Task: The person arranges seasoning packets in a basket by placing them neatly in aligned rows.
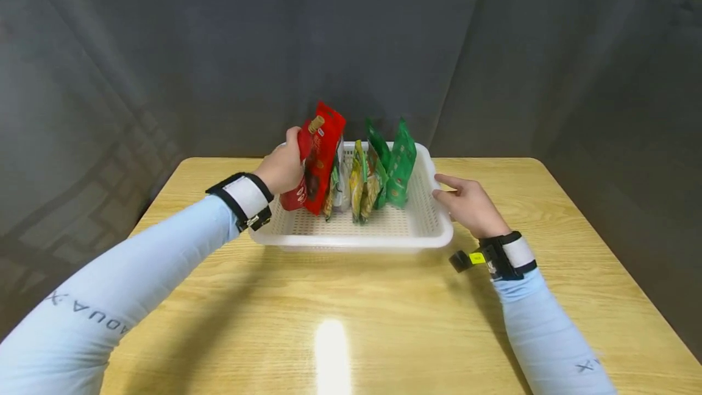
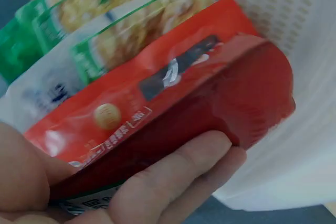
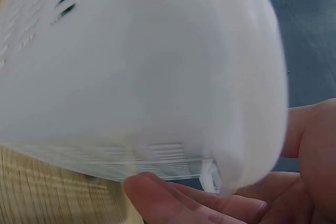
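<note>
A white plastic basket point(image 1: 351, 240) stands on the wooden table with several food pouches upright inside. At its left end my left hand point(image 1: 282, 166) grips a dark red pouch point(image 2: 210, 95), thumb on one side and fingers on the other. A brighter red pouch point(image 1: 325, 160) leans right against it. My right hand point(image 1: 471, 206) holds the basket's right end, thumb and forefinger at the rim. In the right wrist view, fingers point(image 3: 173, 200) of that hand lie along the basket's outer side, beside a corner.
Yellow pouches point(image 1: 356, 185) stand mid-basket, with green pouches point(image 1: 402, 166) to their right. A clear-white pouch point(image 2: 47, 90) stands beside the red ones. Behind the table hangs a dark grey curtain point(image 1: 351, 35). The table point(image 1: 274, 322) extends in front of the basket.
</note>
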`<state>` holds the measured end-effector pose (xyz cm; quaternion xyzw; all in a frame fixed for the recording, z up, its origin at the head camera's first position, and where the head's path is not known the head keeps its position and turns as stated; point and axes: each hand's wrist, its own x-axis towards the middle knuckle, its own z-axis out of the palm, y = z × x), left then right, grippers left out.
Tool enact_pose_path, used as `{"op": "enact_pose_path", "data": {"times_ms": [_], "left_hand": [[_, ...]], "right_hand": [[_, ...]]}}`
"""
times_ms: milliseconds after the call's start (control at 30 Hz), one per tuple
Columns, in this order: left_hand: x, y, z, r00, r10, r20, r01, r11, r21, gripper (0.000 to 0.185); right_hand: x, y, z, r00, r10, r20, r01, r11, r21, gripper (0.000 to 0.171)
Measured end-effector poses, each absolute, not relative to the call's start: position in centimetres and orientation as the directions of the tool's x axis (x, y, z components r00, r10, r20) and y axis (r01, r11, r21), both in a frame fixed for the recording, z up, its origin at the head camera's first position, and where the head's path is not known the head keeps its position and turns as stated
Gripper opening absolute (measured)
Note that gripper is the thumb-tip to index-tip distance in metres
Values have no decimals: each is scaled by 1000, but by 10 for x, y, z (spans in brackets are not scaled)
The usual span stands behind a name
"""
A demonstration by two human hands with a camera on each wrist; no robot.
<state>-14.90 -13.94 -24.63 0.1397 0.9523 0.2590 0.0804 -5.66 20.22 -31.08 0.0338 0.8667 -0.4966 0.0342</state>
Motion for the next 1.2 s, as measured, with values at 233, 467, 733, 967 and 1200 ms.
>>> {"op": "enact_pose_path", "data": {"times_ms": [233,467,733,967,1200], "left_hand": [[-154,-143,-239,-957,267,-112,167,825,540,82],[-160,-144,-257,-936,271,-225,116,840,531,64],[-170,-143,-263,-899,251,-360,-7,812,584,75],[-167,-148,-253,-854,290,-432,-76,752,654,74],[-150,-162,-246,-816,354,-457,-61,734,677,73]], "right_hand": [[-55,199,-309,-994,-12,-108,88,502,-860,59],[-56,198,-309,-994,-15,-111,87,512,-855,59],[-57,196,-310,-992,-12,-123,100,515,-852,59],[-59,195,-310,-993,-11,-120,97,521,-848,58],[-60,192,-313,-993,-19,-115,90,498,-863,57]]}}
